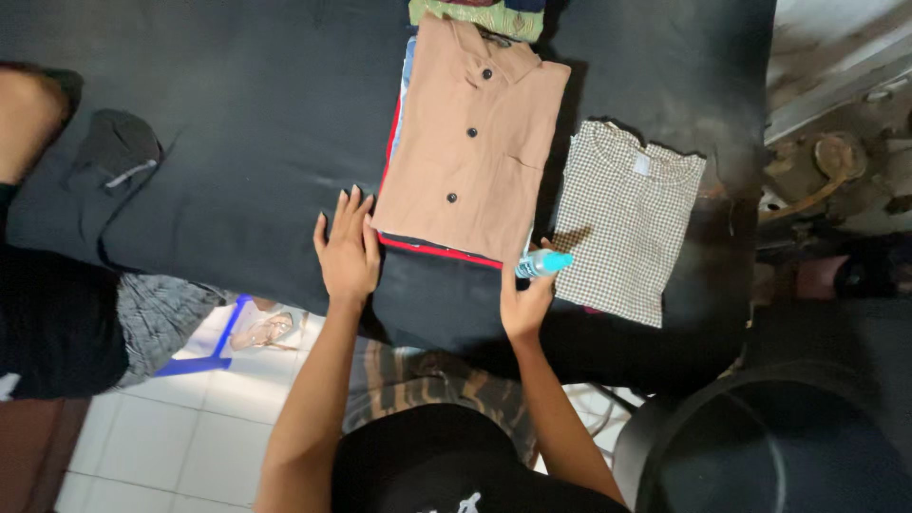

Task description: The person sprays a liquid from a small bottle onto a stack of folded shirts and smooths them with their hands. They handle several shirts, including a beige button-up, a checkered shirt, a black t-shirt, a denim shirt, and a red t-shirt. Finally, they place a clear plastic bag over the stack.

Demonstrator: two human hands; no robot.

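From my remote seat I see the left hand [348, 249] lying flat, fingers spread, on the black cloth-covered desk [237, 123], its fingertips just beside the lower left corner of the folded tan button-front shirt [470, 142]. That shirt sits on top of a stack whose red and blue edges [439, 251] peek out along the left side and bottom; I cannot tell how many garments lie beneath. I judge the shirt light, soft and limp, likely to sag and lose its fold if lifted by one corner, so I would take it with a flat palm under each long side, or slide it across the cloth. The buttons and the collar are the only stiff spots. To the right, the right hand [527, 294] is curled around a small pale-blue spray bottle [543, 263], gripping it just at the stack's lower right corner. The bottle looks rigid, smooth and light. Just beyond it lies a folded checked shirt [627, 218], flat on the desk, touching nothing else.
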